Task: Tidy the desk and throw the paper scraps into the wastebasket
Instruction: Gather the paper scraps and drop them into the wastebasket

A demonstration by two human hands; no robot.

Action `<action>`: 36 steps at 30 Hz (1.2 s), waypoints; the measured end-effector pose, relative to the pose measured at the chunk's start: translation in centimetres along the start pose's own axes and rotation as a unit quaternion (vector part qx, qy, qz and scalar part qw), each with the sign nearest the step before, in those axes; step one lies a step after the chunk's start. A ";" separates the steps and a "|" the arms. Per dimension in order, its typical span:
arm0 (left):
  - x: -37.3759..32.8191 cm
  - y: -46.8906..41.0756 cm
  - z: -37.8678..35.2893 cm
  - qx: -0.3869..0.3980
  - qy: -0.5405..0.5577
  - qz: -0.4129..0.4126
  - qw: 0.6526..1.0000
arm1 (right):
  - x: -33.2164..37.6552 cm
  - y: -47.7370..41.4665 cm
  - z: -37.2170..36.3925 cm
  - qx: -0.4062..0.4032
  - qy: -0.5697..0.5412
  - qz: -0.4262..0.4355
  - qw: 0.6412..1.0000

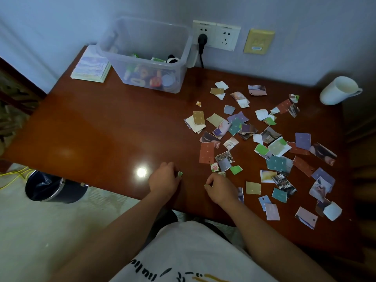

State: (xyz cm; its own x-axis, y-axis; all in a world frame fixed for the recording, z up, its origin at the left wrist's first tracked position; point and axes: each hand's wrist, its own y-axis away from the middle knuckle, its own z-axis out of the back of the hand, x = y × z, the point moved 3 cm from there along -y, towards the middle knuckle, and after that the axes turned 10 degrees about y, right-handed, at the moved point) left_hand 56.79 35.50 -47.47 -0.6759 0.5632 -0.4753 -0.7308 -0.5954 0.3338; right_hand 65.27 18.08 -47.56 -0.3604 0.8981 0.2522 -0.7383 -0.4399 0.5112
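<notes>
On glossy wood desk [101, 129], L hand [164, 178] pinches small green paper scrap [180, 174]; R hand [219, 188] curled, grip unclear.

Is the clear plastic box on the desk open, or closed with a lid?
Open. The clear plastic box has no lid on its rim, and the camera looks straight down onto the small items inside.

Dim bluish light, lamp glare on desk [101, 127], warped, soft edges.

White T-shirt [189, 247] printed with black brush-like marks and a yellow streak, forearms [114, 224] bare
</notes>
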 end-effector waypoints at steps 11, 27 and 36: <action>-1.5 -1.6 -1.8 0.110 0.242 0.045 0.963 | -0.1 -0.1 0.3 0.014 -0.440 -0.127 0.889; -7.9 -2.2 -1.9 0.274 0.664 0.233 0.656 | -4.5 -1.1 3.7 0.023 -0.619 -0.190 0.762; -8.5 -4.4 -3.9 0.274 0.214 -0.001 0.937 | -5.0 -3.3 4.8 -0.047 -0.162 -0.134 0.977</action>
State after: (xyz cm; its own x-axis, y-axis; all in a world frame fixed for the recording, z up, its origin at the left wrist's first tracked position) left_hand 66.08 31.12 -48.08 -0.6603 0.2125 -0.7203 -0.7503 -0.1439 0.6453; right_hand 72.23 15.04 -46.62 0.0405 0.9261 0.3751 -0.8363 -0.1740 0.5199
